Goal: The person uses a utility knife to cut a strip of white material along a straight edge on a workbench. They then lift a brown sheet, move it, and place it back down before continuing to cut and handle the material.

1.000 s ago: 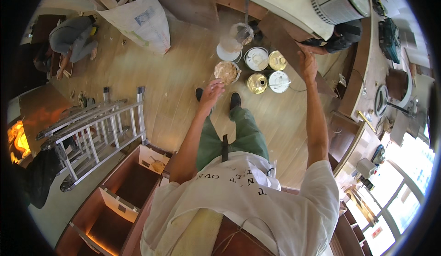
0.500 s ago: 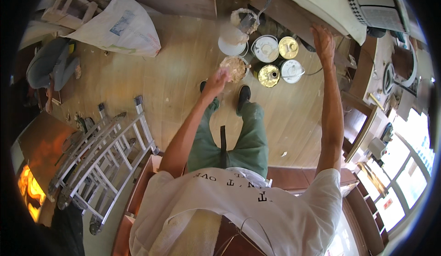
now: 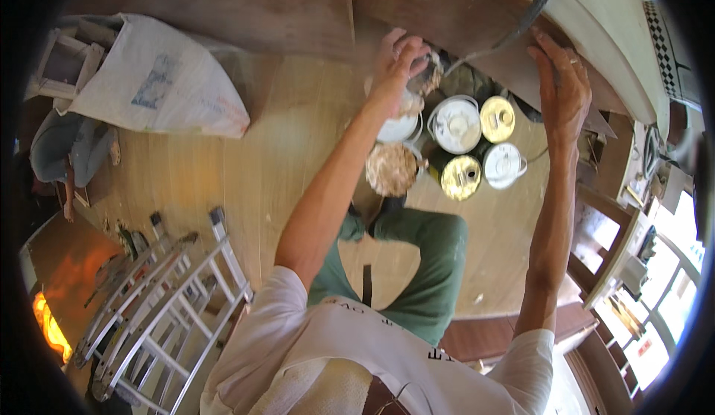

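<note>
My left hand (image 3: 401, 65) is raised in front of a brown panel (image 3: 439, 5), its fingers bent and apart, with nothing visible in them. Just beyond its fingertips is a clear plastic vessel (image 3: 430, 78), partly hidden and blurred, near a dark hose (image 3: 514, 34). My right hand (image 3: 564, 84) rests its outstretched fingers at the panel's right part, below a pale curved edge (image 3: 596, 35). Below my left hand stands an open bucket of tan, crumbly material (image 3: 392, 169). Beside it are a white lidded pail (image 3: 456, 125) and a gold-topped can (image 3: 460, 177).
Another gold-topped can (image 3: 497, 119) and a smaller white pail (image 3: 504, 166) stand close by. Aluminium ladders (image 3: 164, 296) lean at the lower left. A white sack (image 3: 160, 80) holding wood pieces lies at the upper left, near a crouching person (image 3: 71, 143). Shelving (image 3: 611, 236) lines the right.
My left hand has moved up and away from the tan-filled bucket toward the panel. My right hand has shifted slightly right, its fingers more spread. One leg has bent, and the view has moved nearer the panel.
</note>
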Tool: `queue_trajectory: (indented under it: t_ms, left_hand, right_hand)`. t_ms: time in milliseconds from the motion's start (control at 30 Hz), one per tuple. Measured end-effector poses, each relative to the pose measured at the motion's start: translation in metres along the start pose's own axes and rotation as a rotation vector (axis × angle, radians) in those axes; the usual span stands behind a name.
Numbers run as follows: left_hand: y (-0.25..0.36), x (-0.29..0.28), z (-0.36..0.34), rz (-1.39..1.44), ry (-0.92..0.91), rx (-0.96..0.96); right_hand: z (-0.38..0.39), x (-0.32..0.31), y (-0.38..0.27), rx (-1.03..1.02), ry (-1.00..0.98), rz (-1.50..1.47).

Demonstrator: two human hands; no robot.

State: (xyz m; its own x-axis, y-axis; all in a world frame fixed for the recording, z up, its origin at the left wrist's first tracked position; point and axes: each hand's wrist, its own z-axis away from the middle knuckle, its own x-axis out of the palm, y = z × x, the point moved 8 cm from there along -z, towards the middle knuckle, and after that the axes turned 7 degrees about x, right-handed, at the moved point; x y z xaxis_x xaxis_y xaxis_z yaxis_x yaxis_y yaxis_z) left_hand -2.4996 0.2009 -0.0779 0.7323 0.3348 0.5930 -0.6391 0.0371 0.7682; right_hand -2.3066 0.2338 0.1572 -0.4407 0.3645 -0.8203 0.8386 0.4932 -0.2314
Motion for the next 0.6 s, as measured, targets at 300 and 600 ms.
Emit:
queue_trajectory:
  t_ms: [300,600]
  left_hand:
    - [-0.042,0.014,-0.042,0.231,-0.176,0.075]
    - [-0.034,0.042,-0.038,0.389,-0.275,0.303]
  right_hand:
    - [0.002,0.007,-0.009,-0.094,0.236,0.042]
    - [0.023,-0.017,-0.01,-0.114,0.587,0.092]
